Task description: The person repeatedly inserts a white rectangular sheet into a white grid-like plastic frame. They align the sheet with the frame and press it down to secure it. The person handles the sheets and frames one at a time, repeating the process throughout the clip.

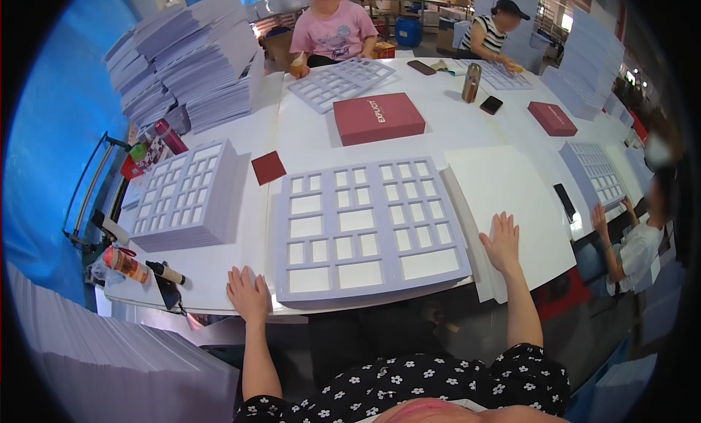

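Both my hands rest palm down on the white table, one on each side of a lavender foam tray insert [372,281] with many rectangular cut-outs, white showing through them. My left hand [248,295] lies near the table's front edge, just left of the insert's near corner, fingers apart and holding nothing. My right hand [502,242] lies flat on a stack of white sheets [515,197] to the right of the insert, fingers stretched out. Beyond the insert stands a closed red box [380,118]. A small dark red square piece [268,167] lies at the insert's far left corner.
A stack of similar foam inserts [179,237] stands on the left, near an orange bottle [125,264]. Tall foam piles [193,65] rise at the far left. Co-workers sit across and to the right. A thermos [472,83], phones [491,105] and another red box [552,119] stand farther off.
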`<state>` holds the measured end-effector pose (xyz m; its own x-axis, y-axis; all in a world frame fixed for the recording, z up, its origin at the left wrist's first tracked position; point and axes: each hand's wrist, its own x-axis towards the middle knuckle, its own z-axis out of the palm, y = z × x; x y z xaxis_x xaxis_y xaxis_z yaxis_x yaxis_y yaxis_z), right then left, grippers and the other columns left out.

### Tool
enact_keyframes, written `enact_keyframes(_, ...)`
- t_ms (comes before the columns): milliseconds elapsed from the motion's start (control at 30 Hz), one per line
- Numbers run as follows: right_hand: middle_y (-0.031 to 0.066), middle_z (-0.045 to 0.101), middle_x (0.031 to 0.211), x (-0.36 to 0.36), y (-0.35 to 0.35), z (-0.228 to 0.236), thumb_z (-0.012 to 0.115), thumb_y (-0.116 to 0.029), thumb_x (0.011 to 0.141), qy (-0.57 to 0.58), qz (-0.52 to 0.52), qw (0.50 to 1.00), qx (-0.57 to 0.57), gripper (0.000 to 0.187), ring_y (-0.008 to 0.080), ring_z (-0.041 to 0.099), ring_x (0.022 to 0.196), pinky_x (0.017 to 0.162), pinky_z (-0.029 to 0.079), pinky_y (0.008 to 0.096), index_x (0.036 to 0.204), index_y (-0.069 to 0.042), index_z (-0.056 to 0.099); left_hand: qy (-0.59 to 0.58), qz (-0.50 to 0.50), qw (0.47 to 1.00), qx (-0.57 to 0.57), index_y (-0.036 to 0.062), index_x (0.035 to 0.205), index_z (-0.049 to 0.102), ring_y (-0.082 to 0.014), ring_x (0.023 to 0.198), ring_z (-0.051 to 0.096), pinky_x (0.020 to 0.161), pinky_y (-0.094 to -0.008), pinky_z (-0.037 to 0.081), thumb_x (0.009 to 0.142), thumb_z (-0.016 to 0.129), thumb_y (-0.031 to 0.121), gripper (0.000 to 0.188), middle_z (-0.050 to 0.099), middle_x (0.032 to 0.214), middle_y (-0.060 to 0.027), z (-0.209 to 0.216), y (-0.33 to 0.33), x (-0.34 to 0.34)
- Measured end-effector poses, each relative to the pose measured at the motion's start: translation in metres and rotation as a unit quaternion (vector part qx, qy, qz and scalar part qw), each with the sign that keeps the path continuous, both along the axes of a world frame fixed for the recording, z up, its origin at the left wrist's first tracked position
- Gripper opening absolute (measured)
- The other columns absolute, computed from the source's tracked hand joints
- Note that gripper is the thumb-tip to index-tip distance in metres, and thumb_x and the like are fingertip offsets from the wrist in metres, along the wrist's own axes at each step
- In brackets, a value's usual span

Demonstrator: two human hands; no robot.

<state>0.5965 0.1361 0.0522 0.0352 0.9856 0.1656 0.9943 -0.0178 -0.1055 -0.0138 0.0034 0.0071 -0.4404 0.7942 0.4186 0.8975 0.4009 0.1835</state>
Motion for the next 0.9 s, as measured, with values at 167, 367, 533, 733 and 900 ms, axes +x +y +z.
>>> enact_keyframes(167, 0.0297, 0.035, 0.149, -0.015, 0.003, 0.028, 0.061, -0.048, 0.092, -0.045, 0.009, 0.997, -0.06, 0.078, 0.0478, 0.028, 0.141, 0.111, 0.028, 0.0594, 0.143, 0.007, 0.038, 0.006, 0.01, 1.0, 0.01, 0.0036, 0.13, 0.057, -0.0367, 0.139, 0.038, 0.114, -0.0507, 0.026, 0.093, 0.059, 0.029, 0.045, 0.047, 0.144, -0.022, 0.001, -0.007, -0.004)
enact_keyframes(367, 0.0214, 0.067, 0.109, -0.038, 0.006, 0.052, 0.067, -0.038, 0.089, -0.048, 0.03, 0.994, -0.093, 0.049, 0.0351, 0.064, 0.105, 0.087, 0.052, 0.0441, 0.117, 0.003, 0.063, -0.004, 0.003, 1.0, 0.024, 0.0042, 0.129, 0.057, -0.0369, 0.138, 0.039, 0.115, -0.05, 0.027, 0.092, 0.059, 0.027, 0.044, 0.047, 0.144, -0.0219, -0.001, -0.006, -0.002)
enact_keyframes(533, 0.0138, 0.072, 0.087, -0.019, 0.008, 0.077, 0.068, -0.024, 0.09, 0.285, 0.013, 0.958, 0.033, 0.025, 0.0233, 0.069, 0.086, 0.082, 0.053, 0.0345, 0.097, 0.001, 0.068, 0.007, -0.008, 0.999, 0.032, 0.0051, 0.13, 0.057, -0.0361, 0.138, 0.039, 0.114, -0.0502, 0.027, 0.092, 0.059, 0.027, 0.044, 0.047, 0.145, -0.0213, -0.003, -0.001, 0.001)
enact_keyframes(733, 0.0246, 0.047, 0.142, -0.09, -0.054, 0.233, 0.037, -0.056, 0.102, 0.447, 0.383, 0.653, 0.477, 0.064, 0.0392, 0.042, 0.136, 0.115, 0.031, 0.0522, 0.12, 0.002, 0.058, 0.021, 0.017, 0.999, 0.033, 0.0056, 0.128, 0.058, -0.036, 0.138, 0.039, 0.115, -0.0497, 0.027, 0.092, 0.059, 0.028, 0.043, 0.048, 0.144, -0.0215, -0.005, -0.014, -0.008)
enact_keyframes(900, 0.024, 0.049, 0.139, -0.153, -0.148, 0.31, 0.039, -0.063, 0.095, 0.428, 0.646, 0.254, 0.578, 0.081, 0.0433, 0.04, 0.133, 0.116, 0.025, 0.0575, 0.145, 0.0, 0.04, 0.007, 0.018, 1.0, 0.019, 0.007, 0.129, 0.059, -0.0344, 0.138, 0.039, 0.114, -0.0497, 0.027, 0.091, 0.059, 0.028, 0.043, 0.049, 0.144, -0.02, -0.003, -0.008, -0.003)
